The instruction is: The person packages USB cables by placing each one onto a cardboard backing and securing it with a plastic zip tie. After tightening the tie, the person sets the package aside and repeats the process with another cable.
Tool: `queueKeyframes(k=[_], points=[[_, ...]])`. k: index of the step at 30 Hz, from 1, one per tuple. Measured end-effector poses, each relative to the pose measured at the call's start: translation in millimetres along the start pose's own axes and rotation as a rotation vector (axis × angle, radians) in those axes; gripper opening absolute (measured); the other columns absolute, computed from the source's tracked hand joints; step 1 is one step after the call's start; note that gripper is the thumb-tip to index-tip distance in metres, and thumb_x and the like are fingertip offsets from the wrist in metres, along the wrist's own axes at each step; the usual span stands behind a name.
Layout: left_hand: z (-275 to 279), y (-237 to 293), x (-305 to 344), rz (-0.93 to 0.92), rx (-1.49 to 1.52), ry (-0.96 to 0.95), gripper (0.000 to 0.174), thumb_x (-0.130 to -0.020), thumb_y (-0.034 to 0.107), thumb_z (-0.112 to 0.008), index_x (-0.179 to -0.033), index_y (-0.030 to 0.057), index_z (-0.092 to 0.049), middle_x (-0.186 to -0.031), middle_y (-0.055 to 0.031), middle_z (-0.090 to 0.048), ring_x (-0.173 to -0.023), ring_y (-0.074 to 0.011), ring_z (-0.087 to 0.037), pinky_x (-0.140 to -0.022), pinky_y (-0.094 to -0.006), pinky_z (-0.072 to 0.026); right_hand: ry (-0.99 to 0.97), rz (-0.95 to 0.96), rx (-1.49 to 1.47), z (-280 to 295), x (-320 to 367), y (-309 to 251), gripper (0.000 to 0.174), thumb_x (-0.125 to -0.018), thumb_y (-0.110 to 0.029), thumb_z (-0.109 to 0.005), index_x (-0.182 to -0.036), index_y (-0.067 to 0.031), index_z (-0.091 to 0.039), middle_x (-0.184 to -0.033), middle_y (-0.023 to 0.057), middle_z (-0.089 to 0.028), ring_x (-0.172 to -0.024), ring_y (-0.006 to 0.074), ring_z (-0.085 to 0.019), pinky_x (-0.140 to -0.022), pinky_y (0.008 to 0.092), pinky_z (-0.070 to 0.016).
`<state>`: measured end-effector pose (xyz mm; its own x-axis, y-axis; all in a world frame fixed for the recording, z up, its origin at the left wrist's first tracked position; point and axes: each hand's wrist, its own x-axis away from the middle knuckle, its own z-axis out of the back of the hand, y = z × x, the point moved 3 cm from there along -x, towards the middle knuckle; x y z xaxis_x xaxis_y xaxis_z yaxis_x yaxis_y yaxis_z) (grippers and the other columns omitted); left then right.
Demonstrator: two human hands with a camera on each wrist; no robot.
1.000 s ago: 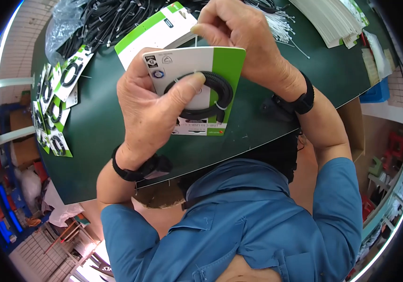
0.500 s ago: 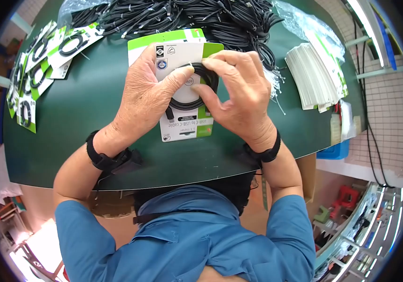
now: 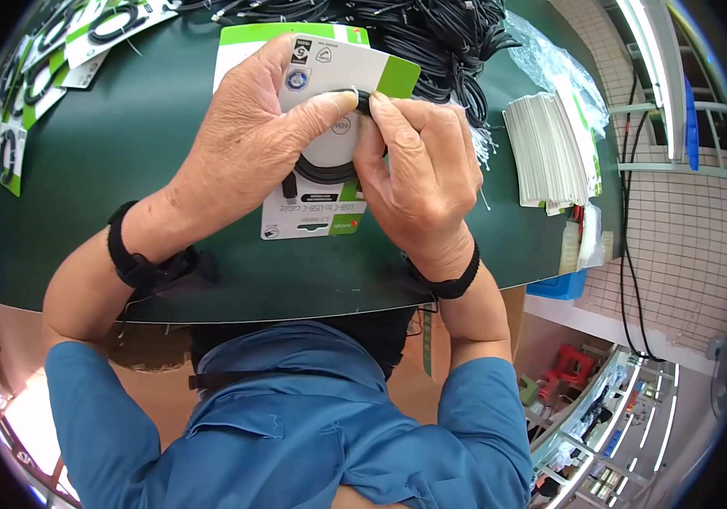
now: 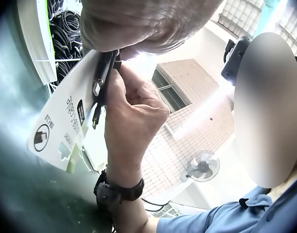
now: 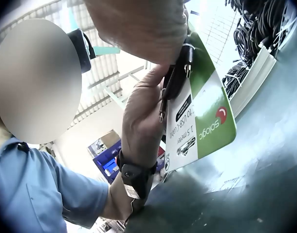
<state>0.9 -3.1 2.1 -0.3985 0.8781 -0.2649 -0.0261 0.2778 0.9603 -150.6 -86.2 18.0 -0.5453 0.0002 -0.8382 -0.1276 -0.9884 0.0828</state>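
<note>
A white and green USB-C cable packaging card (image 3: 321,222) is held over the table, printed side up, with a coiled black cable (image 3: 327,173) lying on its front. My left hand (image 3: 240,140) grips the card by its left side, thumb across the front on the coil. With thumb and forefinger, my right hand (image 3: 423,170) pinches the coil at its upper right, beside the left thumb's tip. Cable plugs (image 5: 161,116) hang at the coil's lower end in the right wrist view. The right fingers hide part of the coil.
Behind the held card lies a stack of similar cards (image 3: 240,36). Loose black cables (image 3: 440,47) are heaped at the back, near white cable ties (image 3: 484,148). More cards (image 3: 545,153) stand stacked at the right. Cards with coiled cables (image 3: 9,157) lie on the green table (image 3: 66,246) at the left.
My right hand has come from above the card's far edge down to the coil, and its fingers have closed on the cable. The head view has shifted; the left hand keeps its grip.
</note>
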Motion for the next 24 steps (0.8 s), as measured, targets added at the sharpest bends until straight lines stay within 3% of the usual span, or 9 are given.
queueKeyframes(k=[7, 11, 14, 24], points=[[-4, -2, 4, -0.002, 0.067, 0.014, 0.026, -0.097, 0.012, -0.071, -0.118, -0.0023, -0.062, -0.103, -0.0076, -0.073, -0.09, -0.0103, -0.068, -0.078, -0.0264, -0.0575, 0.042, 0.017, -0.07, 3, 2, 2, 0.034, -0.072, 0.011, -0.081, -0.104, 0.0018, -0.072, -0.087, 0.0096, -0.068, -0.071, 0.024, -0.065, -0.058, 0.0319, -0.0519], [-1, 0, -2, 0.022, 0.089, 0.014, 0.025, -0.098, 0.01, -0.07, -0.118, -0.0019, -0.062, -0.105, -0.0071, -0.073, -0.092, -0.0101, -0.068, -0.079, -0.0259, -0.0574, 0.066, -0.106, -0.221, -5, 0, 7, 0.036, -0.072, 0.012, -0.079, -0.105, 0.0007, -0.073, -0.09, 0.0104, -0.069, -0.075, 0.0257, -0.066, -0.061, 0.0323, -0.0538], [4, -7, -3, 0.036, 0.059, 0.03, 0.024, -0.098, 0.008, -0.07, -0.118, -0.0019, -0.061, -0.106, -0.0071, -0.072, -0.093, -0.0103, -0.068, -0.079, -0.0259, -0.0576, -0.07, -0.183, -0.196, -6, -1, 7, 0.04, -0.071, 0.013, -0.076, -0.108, -0.0005, -0.072, -0.093, 0.0107, -0.068, -0.078, 0.0269, -0.065, -0.065, 0.0336, -0.055], [-1, -7, -2, 0.059, 0.013, 0.037, 0.027, -0.097, 0.009, -0.073, -0.118, -0.0027, -0.06, -0.107, -0.0083, -0.072, -0.094, -0.0112, -0.068, -0.082, -0.027, -0.058, 0.007, -0.154, -0.09, -8, 9, 1, 0.043, -0.072, 0.012, -0.075, -0.113, -0.0001, -0.07, -0.096, 0.0107, -0.066, -0.08, 0.0281, -0.063, -0.067, 0.0355, -0.0551]])
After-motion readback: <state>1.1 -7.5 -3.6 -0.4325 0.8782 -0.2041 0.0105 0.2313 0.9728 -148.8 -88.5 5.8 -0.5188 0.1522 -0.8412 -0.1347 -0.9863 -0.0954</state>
